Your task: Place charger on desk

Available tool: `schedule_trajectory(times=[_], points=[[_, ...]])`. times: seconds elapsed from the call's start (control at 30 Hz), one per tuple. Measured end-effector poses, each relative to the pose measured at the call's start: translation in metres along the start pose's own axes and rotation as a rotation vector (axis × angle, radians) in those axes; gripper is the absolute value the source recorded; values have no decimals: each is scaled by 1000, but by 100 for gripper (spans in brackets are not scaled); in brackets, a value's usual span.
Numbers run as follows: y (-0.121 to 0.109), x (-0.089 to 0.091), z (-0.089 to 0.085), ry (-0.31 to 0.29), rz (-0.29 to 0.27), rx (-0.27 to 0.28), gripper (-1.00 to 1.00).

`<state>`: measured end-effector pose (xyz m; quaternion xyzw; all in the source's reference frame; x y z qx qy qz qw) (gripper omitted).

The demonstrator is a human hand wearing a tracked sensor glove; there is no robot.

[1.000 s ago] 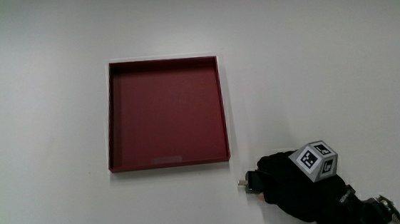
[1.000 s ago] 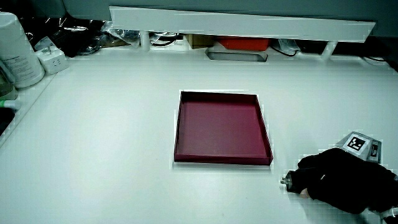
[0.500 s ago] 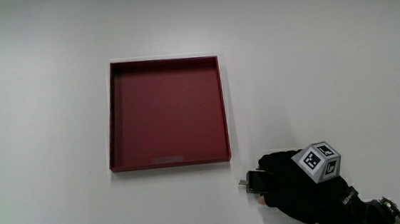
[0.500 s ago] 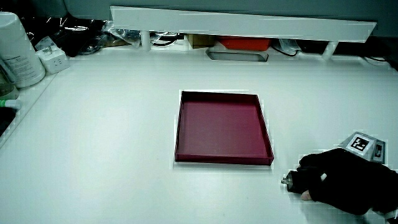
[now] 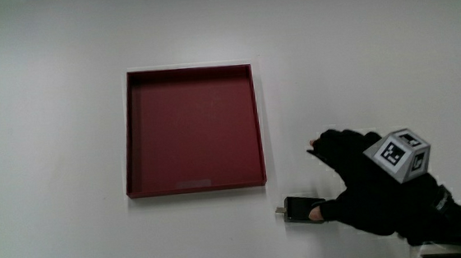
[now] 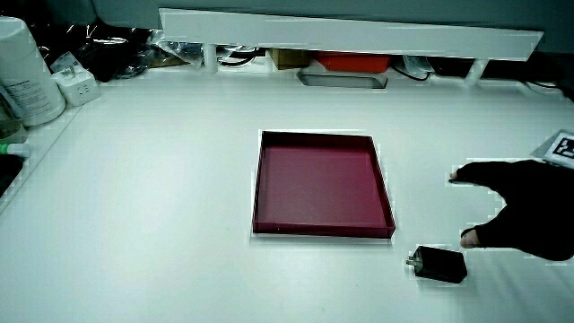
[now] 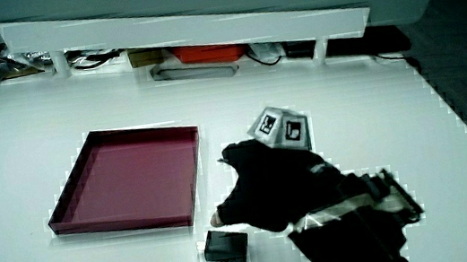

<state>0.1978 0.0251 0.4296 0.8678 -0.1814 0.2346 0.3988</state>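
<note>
The charger (image 5: 302,210) lies flat on the counter (image 5: 74,240) just under the hand (image 5: 367,186), whose fingers (image 6: 466,173) are spread open, gripping nothing.

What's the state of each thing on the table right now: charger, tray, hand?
Small black block-shaped charger: lying flat on the white table, outside the tray, near the tray's corner nearest the person; free of the fingers.
Dark red square shallow tray: sitting flat on the table, nothing in it.
Black-gloved hand: open, fingers spread, holding nothing, raised just beside the charger.
</note>
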Motion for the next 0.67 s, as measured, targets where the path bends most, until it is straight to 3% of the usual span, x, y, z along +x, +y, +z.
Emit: schedule_trajectory(times=[0.03, 0.07, 0.13, 0.17, 0.2, 0.23, 0.37, 0.67], points=[[1, -2, 7, -13, 143, 23, -100], [-2, -3, 13, 16, 130, 20, -100], [-5, -7, 27, -57, 187, 49, -100], [-8, -10, 35, -76, 147, 45, -100], [-14, -16, 44, 2, 32, 39, -100], [-13, -9, 45, -15, 25, 25, -100], [-20, -25, 66, -27, 8, 39, -100], [-19, -35, 76, -53, -16, 9, -100]])
